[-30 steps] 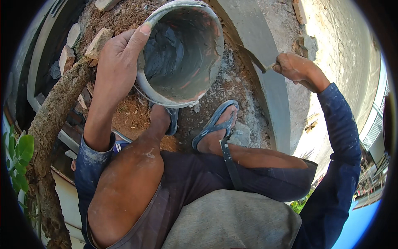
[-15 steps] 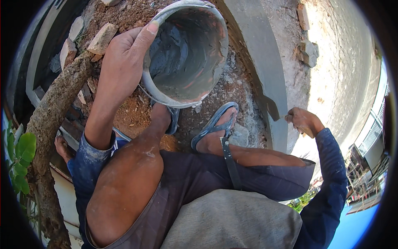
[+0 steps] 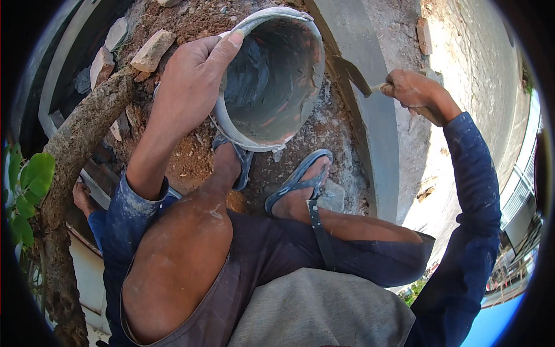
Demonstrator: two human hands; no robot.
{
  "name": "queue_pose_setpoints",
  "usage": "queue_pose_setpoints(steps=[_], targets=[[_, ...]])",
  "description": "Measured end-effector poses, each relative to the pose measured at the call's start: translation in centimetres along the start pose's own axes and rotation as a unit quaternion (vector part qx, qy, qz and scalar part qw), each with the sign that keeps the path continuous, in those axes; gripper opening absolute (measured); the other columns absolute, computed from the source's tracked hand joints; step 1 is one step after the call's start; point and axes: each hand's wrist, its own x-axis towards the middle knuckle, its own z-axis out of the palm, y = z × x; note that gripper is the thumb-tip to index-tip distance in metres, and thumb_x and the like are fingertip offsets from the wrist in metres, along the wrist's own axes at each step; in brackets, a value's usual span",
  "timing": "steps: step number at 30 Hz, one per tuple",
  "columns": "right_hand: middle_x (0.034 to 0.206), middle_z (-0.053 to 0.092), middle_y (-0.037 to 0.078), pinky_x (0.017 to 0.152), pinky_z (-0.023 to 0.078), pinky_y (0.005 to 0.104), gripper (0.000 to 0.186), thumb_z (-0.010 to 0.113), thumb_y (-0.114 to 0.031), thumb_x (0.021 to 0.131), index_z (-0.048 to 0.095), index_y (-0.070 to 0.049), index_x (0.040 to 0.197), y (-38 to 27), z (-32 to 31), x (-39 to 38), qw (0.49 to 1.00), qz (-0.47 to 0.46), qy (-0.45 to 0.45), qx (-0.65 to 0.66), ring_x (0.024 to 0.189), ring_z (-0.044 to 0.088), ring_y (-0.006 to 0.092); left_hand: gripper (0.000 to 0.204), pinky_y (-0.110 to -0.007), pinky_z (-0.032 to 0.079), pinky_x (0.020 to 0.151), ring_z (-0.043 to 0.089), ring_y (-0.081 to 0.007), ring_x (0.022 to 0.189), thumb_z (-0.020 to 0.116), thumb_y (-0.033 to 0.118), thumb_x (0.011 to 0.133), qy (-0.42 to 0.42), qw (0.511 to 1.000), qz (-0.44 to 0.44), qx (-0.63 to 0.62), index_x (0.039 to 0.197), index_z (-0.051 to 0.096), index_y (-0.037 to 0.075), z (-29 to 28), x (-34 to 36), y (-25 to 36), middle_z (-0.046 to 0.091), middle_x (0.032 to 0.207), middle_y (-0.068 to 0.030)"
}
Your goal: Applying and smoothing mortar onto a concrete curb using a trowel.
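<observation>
A round bucket (image 3: 302, 98) tips toward me, its inner wall coated with wet grey mortar (image 3: 250, 78). My left hand (image 3: 193, 78) is closed over its left rim, with the thumb lying along the top. Out to the right, my right hand (image 3: 417, 92) is wrapped round the handle of a small trowel (image 3: 359, 82). The trowel's dark blade points left, over the far part of a smooth grey concrete curb (image 3: 378, 156). Whether the blade touches the curb I cannot tell.
My sandalled feet (image 3: 309, 176) stand on rubble-strewn soil below the bucket. A rough tree trunk (image 3: 78, 141) leans on the left, with broken stones (image 3: 153, 51) beyond it. Another person's hand (image 3: 84, 198) shows at the far left. Sunlit paving (image 3: 480, 104) lies right of the curb.
My right hand has moved the trowel away from me and slightly left along the curb. My left hand and the bucket have shifted a little to the right in view.
</observation>
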Motion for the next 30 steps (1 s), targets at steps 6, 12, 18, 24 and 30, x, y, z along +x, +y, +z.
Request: queue_pose_setpoints(steps=[6, 12, 18, 24, 30], targets=[[0.069, 0.055, 0.009, 0.046, 0.046, 0.0298, 0.040, 0.054, -0.034, 0.098, 0.063, 0.004, 0.104, -0.1, -3.4, 0.2, 0.995, -0.021, 0.060, 0.071, 0.049, 0.055, 0.0157, 0.054, -0.029, 0.037, 0.050, 0.047, -0.0080, 0.053, 0.050, 0.045, 0.102, -0.010, 1.000, 0.008, -0.007, 0.085, 0.066, -0.003, 0.3, 0.3, -0.4, 0.050, 0.058, 0.0001], [0.065, 0.056, 0.010, 0.048, 0.045, 0.0339, 0.037, 0.056, -0.029, 0.093, 0.063, 0.007, 0.101, 3.0, 5.7, -2.6, 0.973, 0.062, -0.087, 0.204, 0.052, 0.056, 0.0182, 0.050, -0.022, 0.047, 0.067, 0.057, -0.0059, 0.076, 0.051, 0.041, 0.103, -0.061, 0.998, -0.034, 0.012, 0.108, 0.068, -0.006, -0.4, 0.7, -0.1, 0.066, 0.086, -0.0017], [0.072, 0.062, 0.013, 0.056, 0.048, 0.0349, 0.041, 0.057, -0.029, 0.093, 0.064, 0.009, 0.107, 6.7, 15.5, -9.5, 0.947, 0.152, -0.184, 0.217, 0.058, 0.059, 0.0218, 0.051, -0.025, 0.045, 0.064, 0.056, -0.0074, 0.071, 0.051, 0.042, 0.103, -0.049, 0.999, -0.003, -0.013, 0.103, 0.068, -0.006, -0.3, 0.8, -0.6, 0.062, 0.078, -0.0018], [0.072, 0.062, 0.014, 0.055, 0.048, 0.0352, 0.036, 0.057, -0.028, 0.095, 0.065, 0.005, 0.107, 3.9, 14.3, -11.2, 0.966, 0.098, -0.112, 0.210, 0.061, 0.061, 0.0202, 0.050, -0.025, 0.043, 0.061, 0.051, -0.0064, 0.068, 0.053, 0.041, 0.102, -0.014, 0.999, -0.009, -0.052, 0.099, 0.069, -0.007, 0.5, 0.7, 0.0, 0.060, 0.072, 0.0007], [0.063, 0.056, 0.007, 0.049, 0.045, 0.0340, 0.035, 0.057, -0.031, 0.095, 0.061, 0.003, 0.092, 1.6, 7.9, -3.3, 0.958, 0.027, -0.036, 0.283, 0.050, 0.056, 0.0174, 0.048, -0.024, 0.042, 0.061, 0.051, -0.0052, 0.068, 0.053, 0.041, 0.102, -0.020, 0.999, -0.014, -0.022, 0.103, 0.069, -0.005, 0.8, 1.2, 0.0, 0.060, 0.075, 0.0027]])
